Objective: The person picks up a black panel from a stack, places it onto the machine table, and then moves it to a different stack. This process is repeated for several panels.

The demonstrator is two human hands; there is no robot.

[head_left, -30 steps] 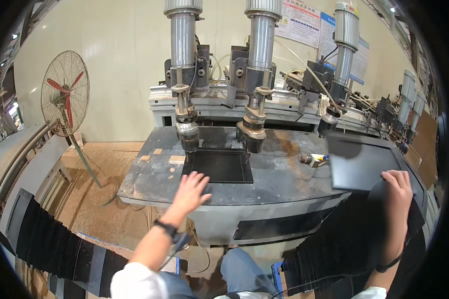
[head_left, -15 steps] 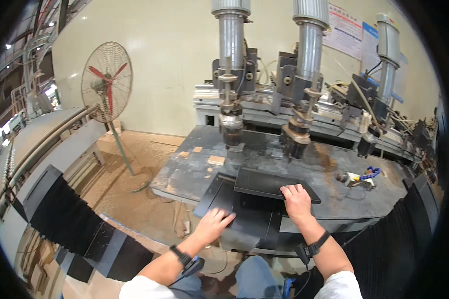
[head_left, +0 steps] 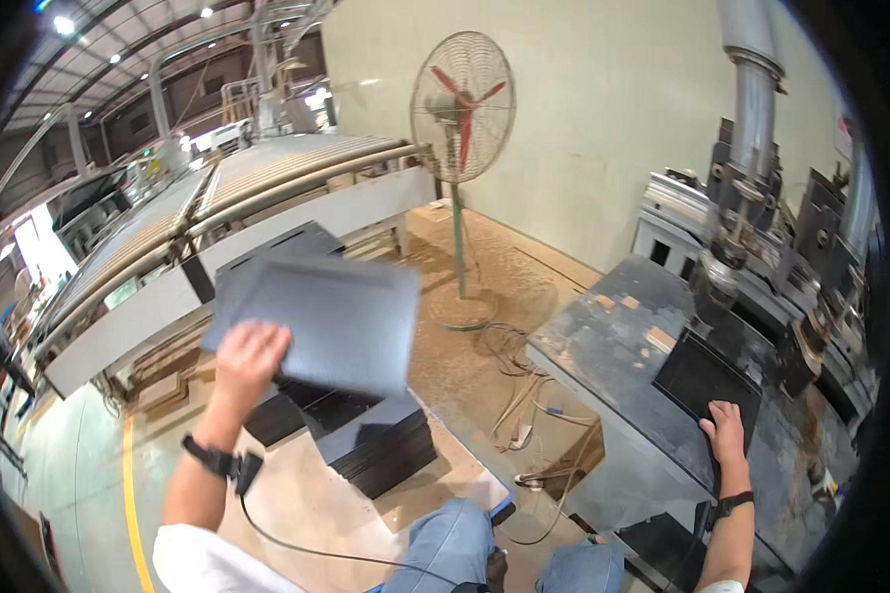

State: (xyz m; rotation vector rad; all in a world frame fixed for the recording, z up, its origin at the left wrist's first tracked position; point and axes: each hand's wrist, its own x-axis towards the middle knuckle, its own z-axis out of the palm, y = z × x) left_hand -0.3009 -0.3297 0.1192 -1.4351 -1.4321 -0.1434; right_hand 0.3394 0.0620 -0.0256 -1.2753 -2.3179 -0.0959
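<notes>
My left hand (head_left: 250,364) grips the near edge of a flat dark grey panel (head_left: 341,321), which is smeared by motion. That panel hangs tilted above stacked dark panels (head_left: 384,450) on my left and hides part of them. On the machine table (head_left: 603,351) to the right lies a black panel with a raised rim (head_left: 707,371). My right hand (head_left: 727,435) has its fingers curled over this panel's near edge. Lower down, beside my right forearm, another black panel (head_left: 663,544) is partly in view.
Metal drilling heads (head_left: 727,257) stand over the table, with small wood offcuts (head_left: 618,301) near its far left corner. A caged stand fan (head_left: 462,114) rises beyond. Cables (head_left: 554,415) trail over the dusty floor. A long roller conveyor (head_left: 297,163) runs at the back left.
The view has swung left. My left hand, earlier over the dark panels by the table's front, now carries a panel over the left stacks. My right hand's black panel now lies closer to the drilling heads.
</notes>
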